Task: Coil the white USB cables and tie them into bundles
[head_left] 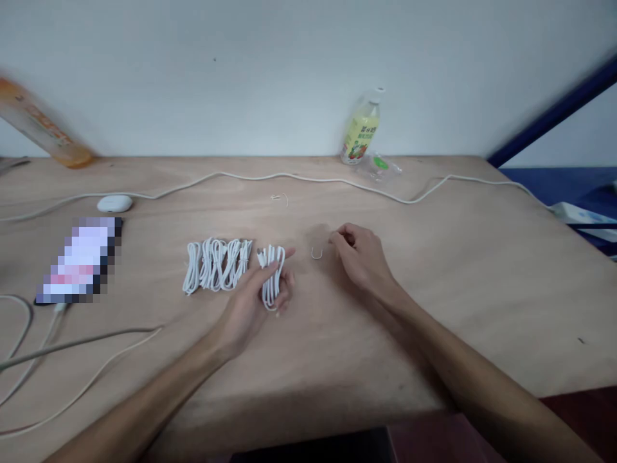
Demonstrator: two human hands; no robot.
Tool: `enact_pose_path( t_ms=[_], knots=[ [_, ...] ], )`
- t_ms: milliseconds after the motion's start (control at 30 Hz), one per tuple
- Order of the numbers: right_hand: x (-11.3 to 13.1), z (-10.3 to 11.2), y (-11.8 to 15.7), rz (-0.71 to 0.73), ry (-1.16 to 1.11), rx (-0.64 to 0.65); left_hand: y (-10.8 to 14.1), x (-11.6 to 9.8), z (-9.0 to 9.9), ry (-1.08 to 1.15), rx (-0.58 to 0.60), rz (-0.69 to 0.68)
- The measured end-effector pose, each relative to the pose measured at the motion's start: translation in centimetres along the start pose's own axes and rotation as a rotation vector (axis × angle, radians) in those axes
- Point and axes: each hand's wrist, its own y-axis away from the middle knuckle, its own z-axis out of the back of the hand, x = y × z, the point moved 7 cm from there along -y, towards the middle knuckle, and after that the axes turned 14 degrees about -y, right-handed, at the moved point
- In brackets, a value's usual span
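A coiled white cable (271, 289) is in my left hand (250, 299), with the thumb across it and the fingers behind. Just left of that hand, several more coiled white cables (214, 265) lie side by side in a row. My right hand (357, 251) is raised a little over the table to the right, thumb and forefinger pinched together; whatever is between the tips is too small to make out. Between the hands lies a thin U-shaped tie (317, 254). Further back are a few small thin ties (279, 198).
On the wooden table (457, 276), a long white cord (289, 175) runs across the back. A bottle (361, 132) and a clear wrapper (380, 166) stand by the wall. At left are an orange bottle (48, 128), white case (114, 204), phone (80, 260) and loose cables (96, 337).
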Motion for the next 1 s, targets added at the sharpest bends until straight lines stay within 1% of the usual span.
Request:
enact_pose_path(
  t_ms=[67, 100, 267, 333, 433, 533, 600, 633, 733, 767, 800, 833, 933, 1000],
  knots=[
    [0.6, -0.5, 0.8, 0.017, -0.107, 0.053, 0.1, 0.2, -0.3, 0.023, 0.032, 0.006],
    [1.0, -1.0, 1.3, 0.030, -0.169, 0.100, 0.1, 0.3, -0.5, 0.025, 0.048, 0.002],
    [2.4, -3.9, 3.9, 0.078, -0.398, 0.305, 0.3, 0.3, -1.4, -0.012, 0.177, 0.002],
    [2.5, -5.1, 4.3, 0.055, -0.492, 0.360, 0.3, 0.1, -1.6, -0.028, 0.215, -0.011],
    [2.2, -6.7, 4.6, -0.038, -0.656, 0.476, 0.2, -0.2, -1.7, -0.013, 0.242, -0.044],
    [2.0, -7.4, 4.7, -0.062, -0.698, 0.539, 0.1, -0.1, -1.4, 0.038, 0.260, -0.054],
    [1.9, -7.2, 4.8, -0.034, -0.661, 0.505, 0.1, 0.2, -1.2, 0.073, 0.275, -0.044],
    [1.8, -6.8, 4.8, -0.012, -0.631, 0.454, 0.2, 0.3, -1.2, 0.091, 0.285, -0.041],
    [1.9, -5.1, 5.1, 0.092, -0.532, 0.220, 0.3, 0.3, -1.1, 0.161, 0.298, -0.049],
    [2.0, -4.7, 5.3, 0.129, -0.508, 0.172, 0.4, 0.3, -1.0, 0.183, 0.290, -0.050],
    [2.3, -4.6, 5.5, 0.164, -0.490, 0.159, 0.4, 0.3, -1.0, 0.195, 0.279, -0.045],
    [2.6, -4.7, 5.8, 0.193, -0.479, 0.178, 0.4, 0.4, -0.9, 0.197, 0.264, -0.041],
    [3.3, -5.6, 6.4, 0.251, -0.443, 0.293, 0.4, 0.8, -0.8, 0.132, 0.236, -0.045],
    [3.3, -6.0, 6.5, 0.259, -0.421, 0.323, 0.2, 1.2, -0.8, 0.062, 0.231, -0.065]
  ],
)
